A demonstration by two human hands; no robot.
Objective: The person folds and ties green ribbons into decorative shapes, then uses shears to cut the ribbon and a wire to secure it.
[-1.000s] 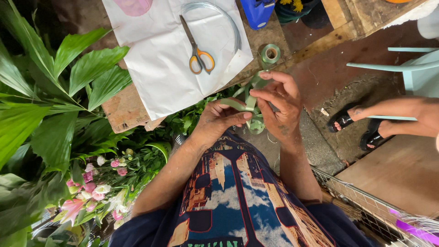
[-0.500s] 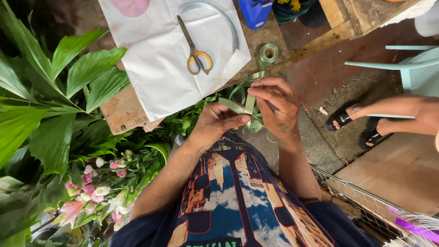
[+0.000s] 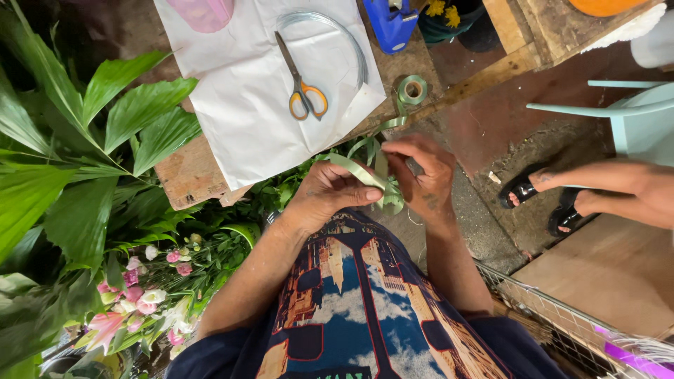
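No labels, signs or screens, blue pouch-like package [image 3: 391, 22] at the top edge, beyond the white paper sheet [image 3: 246, 91]

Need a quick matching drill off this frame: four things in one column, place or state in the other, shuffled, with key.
1. scissors
2. tape roll
3. green ribbon
4. pink and white flowers

A. pinched between left hand and right hand
B. low on the left, under the big leaves
C. lying on the white paper
D. on the bare wooden board, beside the paper's edge

Pairs: 1-C, 2-D, 3-A, 4-B
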